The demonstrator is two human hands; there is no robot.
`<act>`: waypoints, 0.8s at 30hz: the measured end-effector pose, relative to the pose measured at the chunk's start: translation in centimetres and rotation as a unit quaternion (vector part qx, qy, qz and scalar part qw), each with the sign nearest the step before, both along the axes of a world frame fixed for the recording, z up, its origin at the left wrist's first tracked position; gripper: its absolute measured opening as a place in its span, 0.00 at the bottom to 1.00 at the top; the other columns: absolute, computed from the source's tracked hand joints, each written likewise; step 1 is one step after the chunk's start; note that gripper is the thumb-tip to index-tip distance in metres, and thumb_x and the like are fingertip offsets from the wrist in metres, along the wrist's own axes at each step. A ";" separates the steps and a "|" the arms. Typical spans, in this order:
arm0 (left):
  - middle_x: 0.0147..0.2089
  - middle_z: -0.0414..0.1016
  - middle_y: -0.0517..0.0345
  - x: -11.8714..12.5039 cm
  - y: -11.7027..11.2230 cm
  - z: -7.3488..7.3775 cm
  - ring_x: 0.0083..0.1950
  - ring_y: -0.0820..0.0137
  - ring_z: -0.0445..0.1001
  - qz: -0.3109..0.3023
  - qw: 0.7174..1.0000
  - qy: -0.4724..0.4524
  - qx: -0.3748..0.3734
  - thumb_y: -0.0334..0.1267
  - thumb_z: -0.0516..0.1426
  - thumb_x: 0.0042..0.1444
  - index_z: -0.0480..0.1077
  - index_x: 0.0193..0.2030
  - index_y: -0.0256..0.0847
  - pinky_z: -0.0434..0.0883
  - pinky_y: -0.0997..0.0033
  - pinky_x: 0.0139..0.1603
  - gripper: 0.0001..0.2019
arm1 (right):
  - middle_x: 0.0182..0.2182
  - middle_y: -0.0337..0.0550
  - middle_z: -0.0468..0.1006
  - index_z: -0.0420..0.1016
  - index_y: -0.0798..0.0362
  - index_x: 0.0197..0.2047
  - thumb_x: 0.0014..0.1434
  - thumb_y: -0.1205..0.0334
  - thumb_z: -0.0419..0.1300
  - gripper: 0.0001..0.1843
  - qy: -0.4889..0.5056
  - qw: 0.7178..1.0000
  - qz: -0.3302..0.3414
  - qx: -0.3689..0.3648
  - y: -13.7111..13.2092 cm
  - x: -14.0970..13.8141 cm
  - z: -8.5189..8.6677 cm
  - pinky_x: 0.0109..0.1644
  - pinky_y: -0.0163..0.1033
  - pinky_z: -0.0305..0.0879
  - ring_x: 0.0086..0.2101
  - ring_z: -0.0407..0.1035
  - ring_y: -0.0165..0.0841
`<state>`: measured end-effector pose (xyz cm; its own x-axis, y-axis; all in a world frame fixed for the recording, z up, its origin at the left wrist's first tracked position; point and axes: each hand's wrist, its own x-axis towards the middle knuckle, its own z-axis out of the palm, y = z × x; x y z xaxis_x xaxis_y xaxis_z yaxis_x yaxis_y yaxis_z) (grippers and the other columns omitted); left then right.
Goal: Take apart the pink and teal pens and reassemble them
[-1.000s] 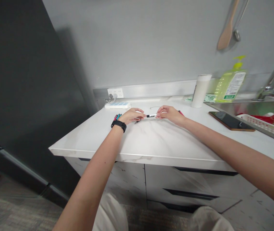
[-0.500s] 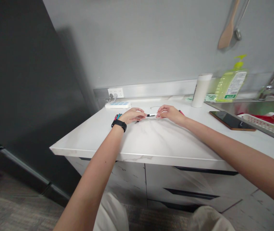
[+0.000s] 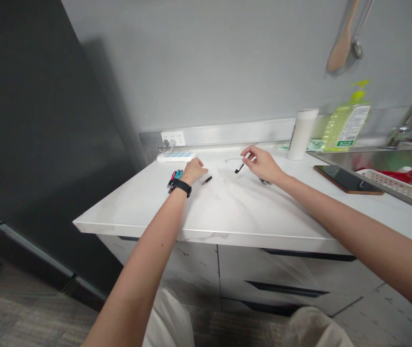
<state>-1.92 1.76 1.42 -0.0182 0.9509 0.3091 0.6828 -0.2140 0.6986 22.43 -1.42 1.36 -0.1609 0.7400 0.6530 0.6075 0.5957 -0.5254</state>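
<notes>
A: Where is the black-and-white pen, and what does hold it?

B: It is in the right hand. This grip is narrow: thumb and fingers pinch the pen, and its upper part is hidden there. Whether the black end touches the desk, I cannot tell.

A: Which way does it point?

B: I put the pen in the centre of a clock, with 12 toward the wall. The black end points downward, between 7 and 8 o'clock; the long axis goes back between 1 and 2, into the fingers.

A: And the left hand?

B: It is at 9 o'clock, low over the desk. Its fingers are curled and the thumb stands a little apart, so this grip is half wide.

A: What is around them?

B: A short black piece lies a little past 8 o'clock, near the left hand, its axis going from 8 to 2. Farther at 9 o'clock are coloured pens; the black wristband seems to cover their near ends. The power strip is between 9 and 10, the white bottle at 2, the phone at 3. At 4 o'clock, the right wrist mostly hides a small dark thing.
</notes>
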 end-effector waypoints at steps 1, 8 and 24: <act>0.28 0.71 0.57 0.0 0.1 0.0 0.36 0.65 0.71 0.004 1.000 0.027 -0.001 0.29 0.62 0.36 0.62 0.26 0.41 0.64 0.69 0.37 0.12 | 0.32 0.43 0.75 0.72 0.52 0.38 0.52 0.69 0.56 0.10 -0.015 1.000 -0.006 0.003 -0.1 0.1 0.1 0.43 0.40 0.64 0.33 0.69 0.35; 0.26 0.71 0.55 -0.1 0.4 -0.4 0.37 0.60 0.72 -0.026 0.996 0.078 -0.042 0.34 0.65 0.31 0.64 0.22 0.42 0.64 0.68 0.37 0.13 | 0.33 0.44 0.74 0.67 0.53 0.49 0.52 0.71 0.52 0.20 -0.106 0.994 0.007 0.028 0.0 0.5 -0.6 0.42 0.40 0.63 0.33 0.68 0.37; 0.27 0.72 0.57 0.3 -0.3 0.1 0.29 0.72 0.70 -0.129 0.984 -0.067 -0.103 0.32 0.63 0.40 0.70 0.34 0.34 0.66 0.72 0.31 0.12 | 0.33 0.45 0.76 0.72 0.55 0.36 0.53 0.70 0.58 0.06 -0.202 0.975 -0.001 -0.094 -0.1 -0.8 -2.7 0.43 0.36 0.64 0.36 0.70 0.34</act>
